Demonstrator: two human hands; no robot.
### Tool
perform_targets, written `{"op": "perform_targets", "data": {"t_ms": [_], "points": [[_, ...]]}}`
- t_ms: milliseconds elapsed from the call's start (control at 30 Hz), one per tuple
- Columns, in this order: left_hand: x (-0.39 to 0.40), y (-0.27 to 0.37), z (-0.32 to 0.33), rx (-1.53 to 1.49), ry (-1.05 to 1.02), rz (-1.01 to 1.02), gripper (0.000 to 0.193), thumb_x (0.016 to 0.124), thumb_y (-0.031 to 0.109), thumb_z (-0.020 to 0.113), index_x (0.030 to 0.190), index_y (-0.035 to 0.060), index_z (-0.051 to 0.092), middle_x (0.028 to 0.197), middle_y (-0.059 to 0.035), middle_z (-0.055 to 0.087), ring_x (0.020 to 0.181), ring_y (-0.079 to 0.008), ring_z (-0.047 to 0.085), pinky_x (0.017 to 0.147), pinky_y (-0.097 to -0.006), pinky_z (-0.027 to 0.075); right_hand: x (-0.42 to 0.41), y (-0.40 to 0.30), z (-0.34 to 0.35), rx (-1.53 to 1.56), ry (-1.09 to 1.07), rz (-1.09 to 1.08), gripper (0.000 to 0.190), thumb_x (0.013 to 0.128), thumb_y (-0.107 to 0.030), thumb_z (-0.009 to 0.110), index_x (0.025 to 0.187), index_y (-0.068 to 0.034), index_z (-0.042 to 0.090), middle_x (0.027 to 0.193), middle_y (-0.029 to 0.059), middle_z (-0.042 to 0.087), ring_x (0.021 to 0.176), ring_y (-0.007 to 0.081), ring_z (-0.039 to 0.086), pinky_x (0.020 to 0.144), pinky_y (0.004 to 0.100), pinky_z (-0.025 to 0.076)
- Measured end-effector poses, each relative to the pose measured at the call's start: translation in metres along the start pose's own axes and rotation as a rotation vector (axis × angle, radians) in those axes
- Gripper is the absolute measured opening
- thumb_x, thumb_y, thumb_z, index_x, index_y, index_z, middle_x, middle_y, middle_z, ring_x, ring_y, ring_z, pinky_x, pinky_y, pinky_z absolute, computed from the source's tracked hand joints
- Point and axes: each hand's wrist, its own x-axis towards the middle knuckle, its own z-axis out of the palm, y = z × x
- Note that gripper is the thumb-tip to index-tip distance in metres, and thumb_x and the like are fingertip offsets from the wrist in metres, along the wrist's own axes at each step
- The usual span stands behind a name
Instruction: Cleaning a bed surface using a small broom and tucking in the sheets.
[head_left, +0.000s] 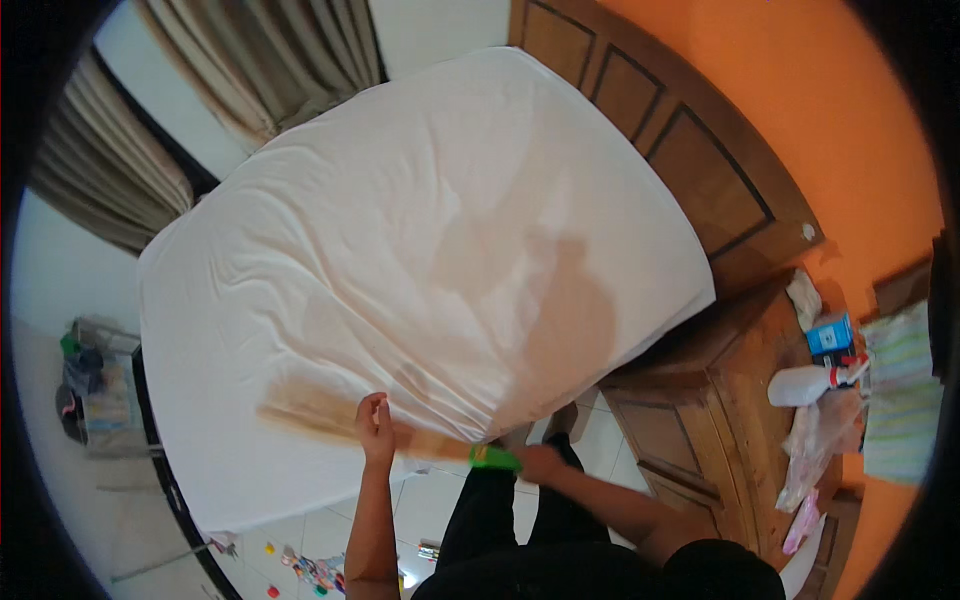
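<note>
My right hand (541, 465) grips a stick broom (435, 442) at the green band around its bound end. The broom's pale brown bristles reach left over the near edge of the bed, and their tips are blurred by motion. My left hand (376, 431) is raised in front of the bristles with its fingers loosely curled and a gap between them; nothing shows in it. Beneath both lies a mattress with a white fitted sheet (375, 247), creased toward the near edge and the left. Shadows fall across its right half.
A wooden headboard (705, 165) borders the bed at the upper right. Beside it, a wooden cabinet (739, 405) carries a white spray bottle (801, 385), a blue box (829, 334) and plastic bags. Curtains (315, 60) hang beyond the bed. Small colourful items (315, 571) lie on the tiled floor.
</note>
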Motion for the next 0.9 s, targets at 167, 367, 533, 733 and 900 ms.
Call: {"op": "perform_targets", "data": {"t_ms": [167, 367, 533, 733, 900], "points": [[0.007, 0.060, 0.024, 0.006, -0.090, 0.165, 0.012, 0.083, 0.009, 0.049, 0.088, 0.0002, 0.055, 0.082, -0.0094, 0.057, 0.077, -0.0190, 0.054, 0.071, -0.0287, 0.042, -0.026, 0.107, -0.046, 0.135, 0.963, 0.252, 0.025, 0.070, -0.019, 0.058, 0.089, -0.005, 0.051, 0.071, 0.0175, 0.057, 0.059, 0.0349, 0.056, 0.053, 0.0451, 0.044], [-0.012, 0.087, 0.049, -0.042, -0.175, 0.220, 0.011, 0.082, 0.010, 0.051, 0.085, 0.0000, 0.056, 0.081, -0.0111, 0.058, 0.075, -0.0201, 0.055, 0.069, -0.0283, 0.043, -0.010, 0.123, 0.042, 0.680, 0.856, 0.688, 0.021, 0.072, -0.015, 0.056, 0.087, -0.003, 0.050, 0.070, 0.0109, 0.056, 0.067, 0.0245, 0.056, 0.063, 0.0372, 0.045], [-0.025, 0.114, 0.058, -0.046, -0.272, 0.269, 0.012, 0.081, 0.011, 0.052, 0.084, -0.0005, 0.056, 0.079, -0.0121, 0.059, 0.073, -0.0228, 0.057, 0.068, -0.0300, 0.044, -0.066, 0.014, 0.103, 0.273, -0.083, 0.228, 0.028, 0.071, -0.014, 0.048, 0.098, -0.005, 0.050, 0.087, 0.0211, 0.057, 0.087, 0.0371, 0.055, 0.076, 0.0465, 0.043], [-0.058, 0.136, 0.039, -0.050, -0.248, 0.310, 0.010, 0.081, 0.009, 0.053, 0.084, -0.0002, 0.056, 0.079, -0.0120, 0.059, 0.073, -0.0215, 0.057, 0.066, -0.0292, 0.044, -0.092, 0.059, 0.045, -0.020, 0.318, -0.013, 0.032, 0.069, -0.024, 0.055, 0.097, -0.009, 0.054, 0.086, 0.0168, 0.059, 0.080, 0.0346, 0.056, 0.070, 0.0446, 0.044], [-0.107, 0.145, -0.003, 0.003, -0.194, 0.304, 0.009, 0.080, 0.008, 0.054, 0.084, -0.0002, 0.056, 0.080, -0.0116, 0.059, 0.074, -0.0203, 0.057, 0.067, -0.0283, 0.044, -0.111, 0.122, -0.028, 0.378, 0.828, 0.372, 0.034, 0.071, -0.026, 0.056, 0.092, 0.000, 0.053, 0.080, 0.0178, 0.059, 0.077, 0.0340, 0.057, 0.067, 0.0419, 0.044]]}}
